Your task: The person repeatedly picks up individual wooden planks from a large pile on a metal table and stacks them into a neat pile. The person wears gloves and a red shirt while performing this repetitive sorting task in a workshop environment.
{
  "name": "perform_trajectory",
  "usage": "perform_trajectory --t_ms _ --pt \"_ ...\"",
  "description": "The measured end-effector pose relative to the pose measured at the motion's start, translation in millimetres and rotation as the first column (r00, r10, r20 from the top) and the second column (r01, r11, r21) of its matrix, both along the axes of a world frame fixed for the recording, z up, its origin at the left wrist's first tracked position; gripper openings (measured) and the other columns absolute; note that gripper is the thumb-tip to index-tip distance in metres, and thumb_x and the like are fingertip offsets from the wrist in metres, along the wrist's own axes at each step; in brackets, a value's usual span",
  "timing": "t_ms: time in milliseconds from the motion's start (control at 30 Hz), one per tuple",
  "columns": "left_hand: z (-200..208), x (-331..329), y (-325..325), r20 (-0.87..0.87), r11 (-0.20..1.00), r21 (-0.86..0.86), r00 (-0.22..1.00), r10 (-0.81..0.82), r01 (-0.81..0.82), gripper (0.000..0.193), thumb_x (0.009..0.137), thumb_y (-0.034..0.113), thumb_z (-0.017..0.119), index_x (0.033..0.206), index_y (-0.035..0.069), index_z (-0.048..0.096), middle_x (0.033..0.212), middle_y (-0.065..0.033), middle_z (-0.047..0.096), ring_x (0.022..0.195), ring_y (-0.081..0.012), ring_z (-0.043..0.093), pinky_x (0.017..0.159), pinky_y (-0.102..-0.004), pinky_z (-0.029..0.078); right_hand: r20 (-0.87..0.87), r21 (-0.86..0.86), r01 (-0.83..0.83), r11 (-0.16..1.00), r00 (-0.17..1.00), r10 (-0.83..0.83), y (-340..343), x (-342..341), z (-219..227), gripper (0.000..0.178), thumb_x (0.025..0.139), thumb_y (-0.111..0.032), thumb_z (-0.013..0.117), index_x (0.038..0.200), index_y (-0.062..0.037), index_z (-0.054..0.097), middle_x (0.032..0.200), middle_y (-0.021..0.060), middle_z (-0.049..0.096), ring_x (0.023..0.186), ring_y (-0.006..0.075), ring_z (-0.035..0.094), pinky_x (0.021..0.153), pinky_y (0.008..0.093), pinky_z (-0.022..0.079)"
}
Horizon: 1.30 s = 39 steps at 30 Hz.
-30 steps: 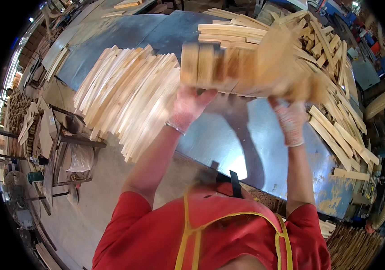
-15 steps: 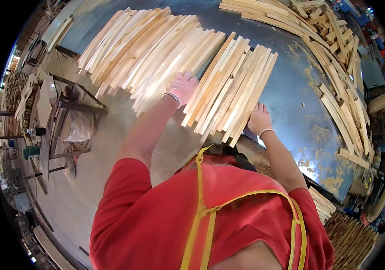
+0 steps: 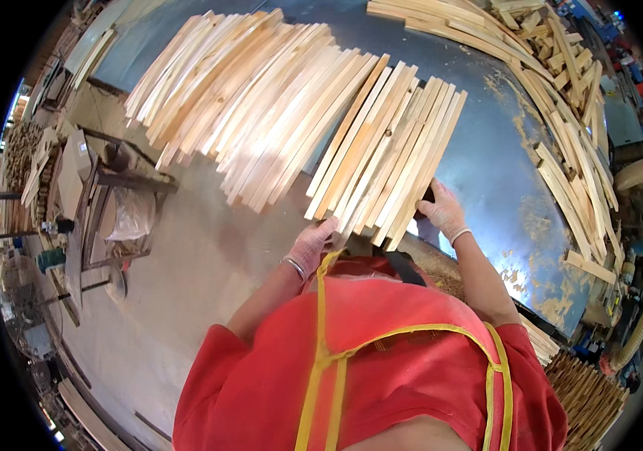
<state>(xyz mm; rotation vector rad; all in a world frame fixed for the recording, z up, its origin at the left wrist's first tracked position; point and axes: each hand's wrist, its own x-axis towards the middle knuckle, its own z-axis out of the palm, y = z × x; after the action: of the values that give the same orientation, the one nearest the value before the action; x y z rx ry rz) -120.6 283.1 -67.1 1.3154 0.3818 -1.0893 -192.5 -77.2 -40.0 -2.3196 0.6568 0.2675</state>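
A row of pale wooden strips (image 3: 385, 143) lies side by side on the blue-grey metal table, their near ends uneven. My left hand (image 3: 312, 246), in a pale pink glove, is at the near left ends of this row, its fingers closed on a strip's end; part of the grip is hidden. On the right side, my gloved right hand (image 3: 445, 213) has its thumb and forefinger apart beside the lower end of the outermost strip. To the left, across a narrow gap, a larger group of similar strips (image 3: 254, 98) lies fanned out.
The metal table (image 3: 487, 158) carries sawdust and, along its right edge, long strips (image 3: 573, 180) and a heap of short offcuts (image 3: 554, 60). A wooden stand (image 3: 130, 180) with a plastic bag is at the left. Stacked strips (image 3: 588, 391) fill the lower right.
My left hand has come back from the gap between the groups to the near ends of the right row. My right hand has shifted slightly, with thumb and forefinger now spread.
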Motion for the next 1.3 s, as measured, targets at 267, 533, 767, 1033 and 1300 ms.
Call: perform_trajectory --t_ms 267,533,767,1033,1300 --pt "124.4 64.8 -52.1 0.333 0.937 -0.005 0.884 -0.328 0.349 0.065 0.099 0.030 0.071 0.155 0.002 0.052 0.114 -0.0110 0.068 0.105 -0.0169 0.068 0.091 -0.0323 0.060 0.006 -0.102 -0.071 0.992 0.997 0.072 -6.2 -10.2 -9.2 0.089 0.074 -0.022 0.070 0.159 -0.0079 0.047 0.160 0.0232 0.051 0.149 0.0458 0.044 0.125 0.0487 0.040" --pt "122.9 112.8 -44.0 0.740 0.723 0.667 -0.043 -0.672 0.179 0.049 0.093 0.014 0.066 0.139 0.003 0.057 0.132 -0.0247 0.067 0.119 -0.0377 0.067 0.100 -0.0456 0.057 0.339 0.308 0.339 0.889 0.834 -0.436 -45.5 -19.6 -54.9 0.073 0.088 -0.020 0.065 0.157 -0.0052 0.049 0.147 0.0259 0.063 0.138 0.0416 0.060 0.118 0.0448 0.046" --pt "120.9 196.8 11.5 0.238 0.226 0.971 0.392 -0.888 -0.078 0.041 0.093 0.020 0.069 0.131 0.004 0.063 0.111 -0.0206 0.072 0.109 -0.0396 0.069 0.091 -0.0512 0.056 0.295 -0.095 0.031 0.995 0.956 -0.002 -69.6 128.6 69.0 0.057 0.097 -0.026 0.058 0.150 -0.0066 0.052 0.146 0.0232 0.061 0.133 0.0449 0.060 0.111 0.0506 0.050" --pt "72.1 73.4 -141.3 0.470 0.470 0.881 -0.016 -0.882 -0.056 0.057 0.088 0.042 0.079 0.131 0.009 0.062 0.110 -0.0126 0.068 0.104 -0.0352 0.067 0.093 -0.0497 0.052 -0.169 -0.482 -0.332 0.811 0.943 0.286 -111.4 292.3 60.1 0.058 0.101 -0.038 0.057 0.151 -0.0090 0.052 0.141 0.0213 0.067 0.130 0.0404 0.065 0.108 0.0535 0.051" --pt "54.3 75.0 -168.6 0.500 0.488 0.866 0.184 -0.846 -0.107 0.045 0.082 0.041 0.081 0.108 0.009 0.065 0.100 -0.0130 0.067 0.097 -0.0380 0.067 0.084 -0.0516 0.054 0.101 0.389 -0.506 0.770 0.854 0.510 -112.2 201.1 143.4 0.063 0.101 -0.029 0.066 0.156 -0.0004 0.052 0.125 0.0160 0.073 0.121 0.0185 0.066 0.103 0.0358 0.052"
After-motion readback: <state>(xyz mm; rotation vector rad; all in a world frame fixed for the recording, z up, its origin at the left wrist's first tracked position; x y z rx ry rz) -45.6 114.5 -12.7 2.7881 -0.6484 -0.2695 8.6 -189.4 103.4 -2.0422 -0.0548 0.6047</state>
